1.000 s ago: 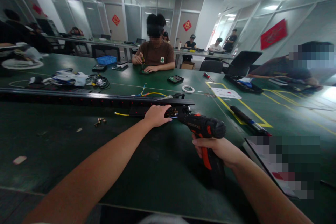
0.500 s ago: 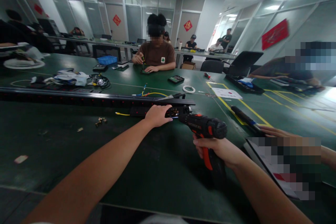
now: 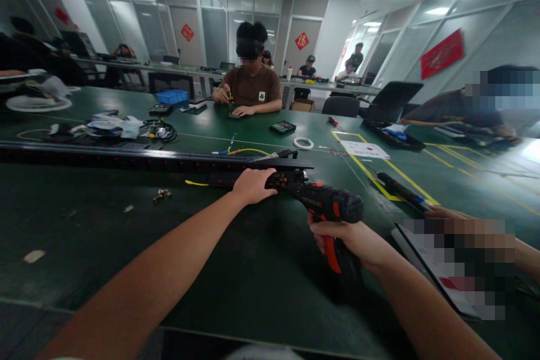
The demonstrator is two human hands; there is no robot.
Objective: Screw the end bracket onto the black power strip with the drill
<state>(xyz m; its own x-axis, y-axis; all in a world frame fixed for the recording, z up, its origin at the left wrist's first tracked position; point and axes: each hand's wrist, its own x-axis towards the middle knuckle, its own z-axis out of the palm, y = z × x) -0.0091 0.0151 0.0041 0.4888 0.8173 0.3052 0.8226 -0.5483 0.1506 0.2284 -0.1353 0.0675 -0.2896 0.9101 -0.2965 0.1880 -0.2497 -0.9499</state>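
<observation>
A cordless drill [image 3: 329, 202], black with orange parts, is in my right hand [image 3: 343, 233], its fingers wrapped round the grip. The drill's front end points left into the open end of a long black rail-shaped housing [image 3: 185, 164]; its tip cannot be made out. My left hand [image 3: 255, 184] holds the housing near that end, beside a cluster of small brass-coloured parts [image 3: 279, 180]. A yellow wire [image 3: 196, 183] sticks out of the housing to the left of this hand. Loose brass screws [image 3: 162, 196] lie on the green table nearby.
At right, a co-worker's hand holds a black tool [image 3: 400, 191] above a clipboard-like board [image 3: 439, 275]. Across the table a person [image 3: 252, 84] handles a small dark part. Behind the housing are cable bundles [image 3: 113, 124], a white ring [image 3: 303, 143] and a blue basket [image 3: 172, 97].
The drill has shifted very slightly to the left. At right, the co-worker's black tool has moved a little to the right. My left hand stays in place.
</observation>
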